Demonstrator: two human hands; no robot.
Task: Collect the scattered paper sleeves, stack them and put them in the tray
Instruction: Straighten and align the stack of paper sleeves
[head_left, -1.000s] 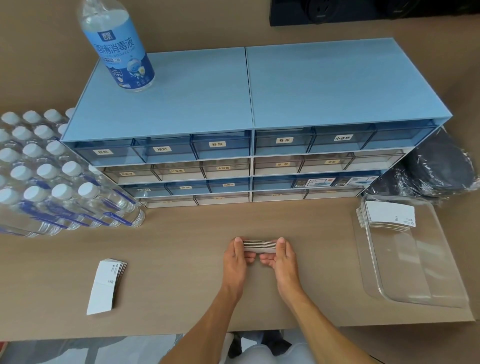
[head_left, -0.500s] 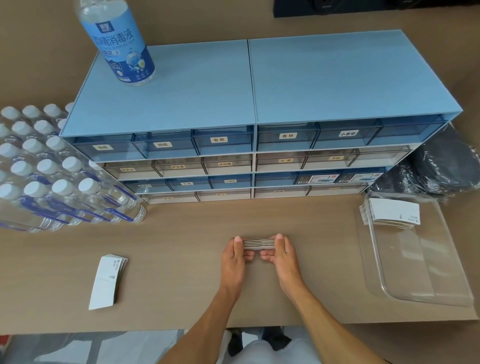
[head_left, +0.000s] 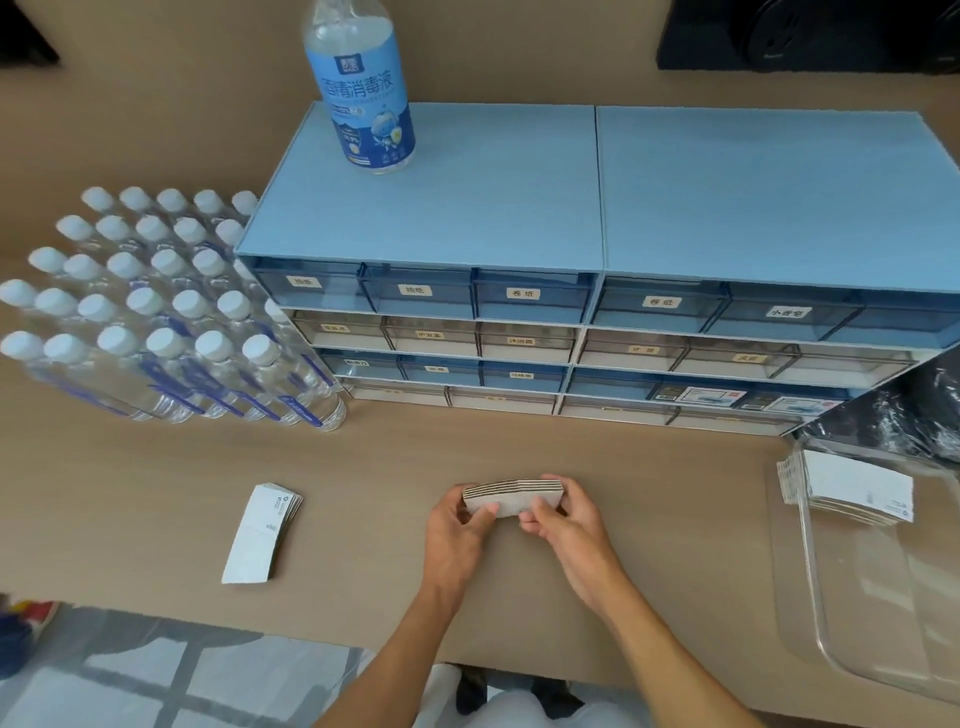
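Tan laminate tabletop (head_left: 156, 493) runs wall to wall; patterned grey floor shows below its near edge. I note both hands clamped on one small stack of flattened grey-white paper sleeves (head_left: 511, 498), held just above the surface: left hand (head_left: 457, 535) on its left end, right hand (head_left: 569, 525) on its right. A second white sleeve stack (head_left: 262, 532) lies on the table to the left. A third sleeve stack (head_left: 852, 488) rests in the clear plastic tray (head_left: 831, 623) at right. Behind stand blue plastic drawer cabinets (head_left: 571, 208), a blue-labelled disinfectant bottle (head_left: 363, 93) on top, and white-capped water bottles (head_left: 156, 322) at left.
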